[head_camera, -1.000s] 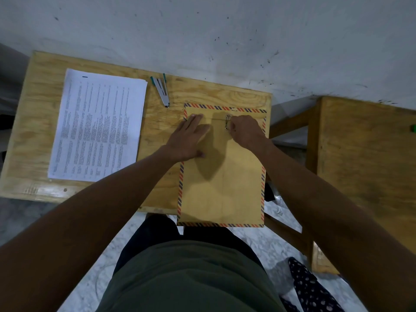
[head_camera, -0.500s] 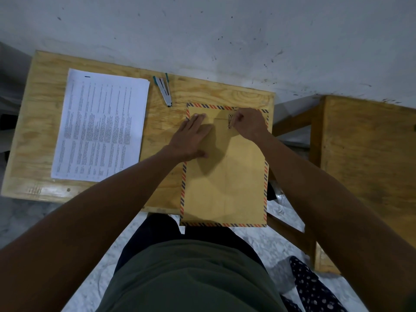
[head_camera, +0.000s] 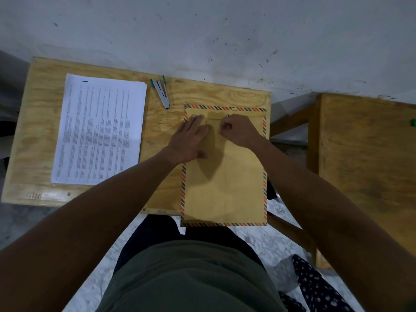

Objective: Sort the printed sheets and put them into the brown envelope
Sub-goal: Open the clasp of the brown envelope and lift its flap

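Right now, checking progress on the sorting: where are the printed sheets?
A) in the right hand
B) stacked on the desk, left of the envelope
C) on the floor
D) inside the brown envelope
B: the printed sheets lie stacked on the desk, left of the brown envelope, untouched by either hand.

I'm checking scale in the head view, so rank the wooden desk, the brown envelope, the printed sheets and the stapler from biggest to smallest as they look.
1. wooden desk
2. brown envelope and printed sheets: alike, no ranking
3. stapler
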